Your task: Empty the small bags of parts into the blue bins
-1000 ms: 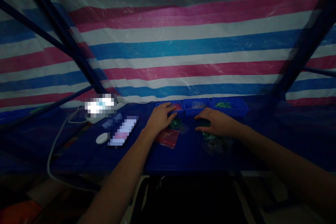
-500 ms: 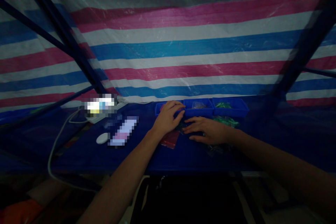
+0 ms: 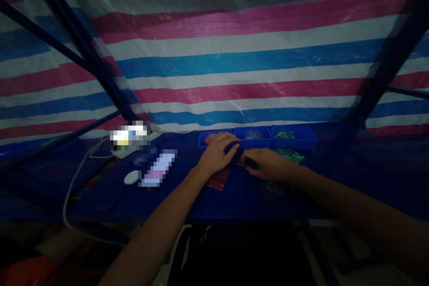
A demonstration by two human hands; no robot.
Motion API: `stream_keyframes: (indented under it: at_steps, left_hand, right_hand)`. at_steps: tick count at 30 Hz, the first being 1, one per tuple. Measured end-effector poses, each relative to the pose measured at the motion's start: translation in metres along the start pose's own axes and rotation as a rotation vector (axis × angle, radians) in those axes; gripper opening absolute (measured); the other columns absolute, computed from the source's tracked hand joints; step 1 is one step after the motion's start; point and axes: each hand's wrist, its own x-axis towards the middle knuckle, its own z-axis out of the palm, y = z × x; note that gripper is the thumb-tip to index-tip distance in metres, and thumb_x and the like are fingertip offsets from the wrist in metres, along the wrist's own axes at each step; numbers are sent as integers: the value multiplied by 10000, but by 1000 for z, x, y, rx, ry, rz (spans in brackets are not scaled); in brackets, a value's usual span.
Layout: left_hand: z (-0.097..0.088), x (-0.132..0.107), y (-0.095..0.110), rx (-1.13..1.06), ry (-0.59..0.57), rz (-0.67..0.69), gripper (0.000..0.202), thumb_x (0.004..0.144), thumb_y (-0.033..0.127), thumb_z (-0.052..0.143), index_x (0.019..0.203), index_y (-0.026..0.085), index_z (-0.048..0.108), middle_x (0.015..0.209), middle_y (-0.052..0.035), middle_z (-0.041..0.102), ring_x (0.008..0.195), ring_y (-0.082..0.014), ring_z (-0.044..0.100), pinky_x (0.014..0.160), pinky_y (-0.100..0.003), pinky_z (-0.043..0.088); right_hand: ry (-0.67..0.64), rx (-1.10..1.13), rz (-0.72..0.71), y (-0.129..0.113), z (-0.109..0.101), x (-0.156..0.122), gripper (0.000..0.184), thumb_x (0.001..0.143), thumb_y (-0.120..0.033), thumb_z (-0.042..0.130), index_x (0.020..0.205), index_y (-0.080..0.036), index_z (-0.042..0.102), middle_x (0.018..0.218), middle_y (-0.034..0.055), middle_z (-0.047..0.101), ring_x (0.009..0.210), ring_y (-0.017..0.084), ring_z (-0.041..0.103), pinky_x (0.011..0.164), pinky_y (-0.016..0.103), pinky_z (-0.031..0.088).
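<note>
My left hand is over the table in front of the left blue bin, its fingers bent but apart, with nothing visible in it. Partly under its palm and wrist lie red plastic packets. To its right, my right hand has its fingers curled in; what they hold is too dark to make out, though a bit of clear plastic shows by the fingertips. Green packets lie in a pile just behind that hand. Clear packets are spread below its wrist.
Three blue bins stand in a row at the back: the left bin with pink packets, the middle bin with clear ones, the right bin with green ones. Leftward are a phone, a white round object and a white cable.
My right hand's fingers, spread out before, have curled in. My left hand has shifted slightly right and toward me, showing more of the pink packets in the left bin.
</note>
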Motion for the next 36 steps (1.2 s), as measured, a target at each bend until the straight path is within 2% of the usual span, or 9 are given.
stream_keyframes:
  at_steps: [4,7,10,13,17,20,29,36]
  left_hand:
    - [1,-1,1,-42,-51,14,254,1041,312,527,1188,202,702,1159,-85,730,1129,-238,656,1033,-447,500]
    - [1,-2,3,-132,-112,12,304,1064,310,473,1257,212,686,1211,-89,740,1134,-229,681,1005,-425,527]
    - [3,-3,5,-198,-142,-20,300,1018,335,573,1275,231,689,1196,-79,758,1086,-228,714,956,-398,557]
    - [10,-3,3,-265,-113,-90,317,948,307,673,1253,218,692,1138,-70,776,989,-217,741,912,-387,583]
    - [18,-2,1,-434,-43,-175,356,939,256,671,1285,186,626,1064,-75,777,915,-189,746,869,-362,597]
    - [20,-1,3,-479,6,-189,392,921,228,681,1296,178,577,999,-63,758,885,-175,728,826,-327,585]
    - [14,1,14,-375,-41,-120,409,906,152,634,1309,210,593,973,-33,748,841,-172,685,805,-341,549]
    - [23,-1,10,-420,6,-132,427,904,141,638,1319,216,567,1130,-72,738,992,-212,703,844,-366,560]
  right_hand:
    - [58,-16,27,2,1,1,172,885,-96,586,996,-217,639,962,45,738,864,212,711,813,325,525]
    - [211,57,71,5,-3,1,180,864,-97,606,997,-215,632,953,42,732,857,205,719,819,332,554]
    - [376,215,149,8,-8,0,160,860,-133,638,994,-220,626,933,36,733,848,195,736,814,332,594]
    - [452,373,219,11,-10,1,160,855,-178,674,1002,-219,624,928,40,735,837,193,748,803,341,618]
    - [463,589,279,15,-4,3,261,829,-243,739,1059,-211,619,982,60,728,868,197,741,816,360,624]
    - [425,672,307,18,2,4,331,811,-263,768,1100,-206,617,965,56,724,860,195,729,808,365,615]
    - [420,701,314,17,3,5,289,810,-257,747,1075,-210,641,968,42,689,882,174,680,793,328,576]
    - [418,702,299,17,4,6,313,791,-174,691,1094,-214,624,972,31,664,917,178,684,847,349,575]
